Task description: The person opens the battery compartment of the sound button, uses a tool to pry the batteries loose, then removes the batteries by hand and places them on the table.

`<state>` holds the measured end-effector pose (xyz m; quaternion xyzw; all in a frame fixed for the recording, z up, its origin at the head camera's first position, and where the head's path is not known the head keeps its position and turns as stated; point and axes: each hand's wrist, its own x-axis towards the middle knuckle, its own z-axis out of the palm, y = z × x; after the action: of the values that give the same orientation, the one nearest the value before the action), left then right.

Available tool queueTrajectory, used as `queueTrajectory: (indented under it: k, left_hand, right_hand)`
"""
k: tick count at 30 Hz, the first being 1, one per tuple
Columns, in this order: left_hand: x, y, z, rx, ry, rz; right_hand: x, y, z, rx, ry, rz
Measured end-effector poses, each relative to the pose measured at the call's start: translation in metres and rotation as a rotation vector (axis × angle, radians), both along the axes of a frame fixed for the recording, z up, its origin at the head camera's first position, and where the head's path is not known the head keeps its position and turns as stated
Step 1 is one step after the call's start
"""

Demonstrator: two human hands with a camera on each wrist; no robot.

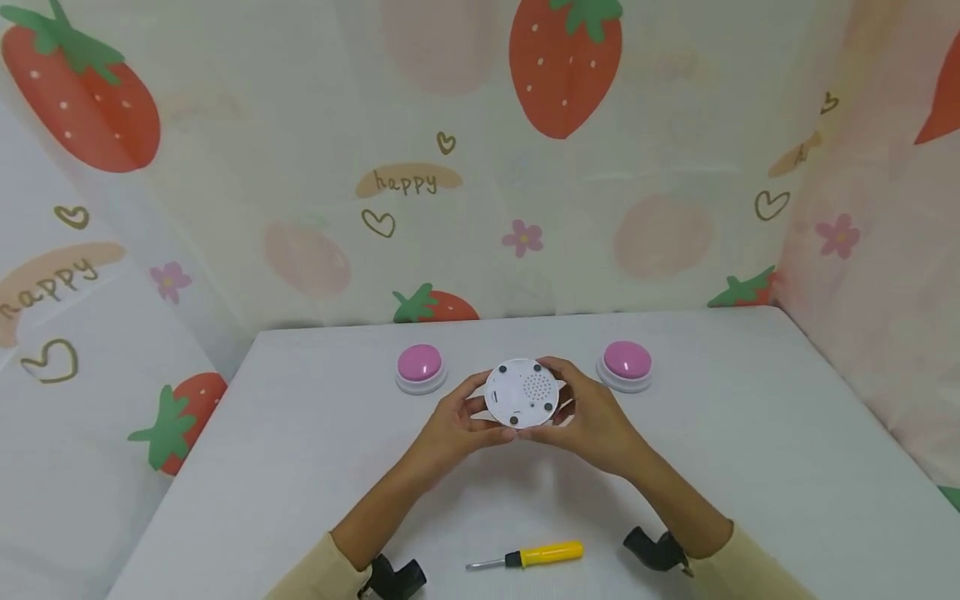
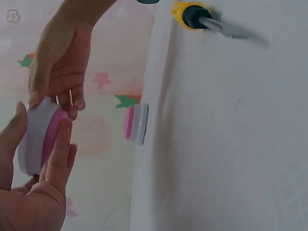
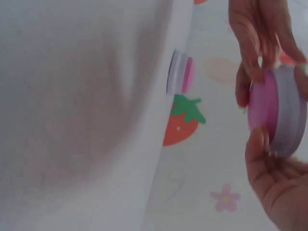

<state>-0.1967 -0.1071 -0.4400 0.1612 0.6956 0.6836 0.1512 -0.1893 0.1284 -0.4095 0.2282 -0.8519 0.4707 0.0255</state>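
Observation:
Both hands hold a round push button (image 1: 522, 393) above the table, its white underside turned to the head camera. That underside shows several dark dots, a patch of small holes and a small slot. Its pink top (image 2: 52, 134) faces away, as the left wrist view shows. The left hand (image 1: 459, 425) grips one edge with thumb and fingers. The opposite edge is gripped by the right hand (image 1: 588, 412). Nearer the person lies a screwdriver (image 1: 525, 556) with a yellow handle and a metal shaft pointing left.
Two more pink-topped buttons stand farther back on the white table (image 1: 300, 467): a left button (image 1: 420, 367) and a right button (image 1: 626, 365). A strawberry-printed cloth (image 1: 480, 167) hangs behind and at the sides. Black wrist mounts (image 1: 654, 550) sit at the sleeves.

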Motion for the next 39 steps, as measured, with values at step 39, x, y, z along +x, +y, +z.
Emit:
queueTrajectory:
  k: [39]
  left_hand:
    - [-0.002,-0.008,0.009,-0.052,0.203,-0.044]
  right_hand:
    - [-0.011,0.015,-0.002,-0.131,-0.027,0.298]
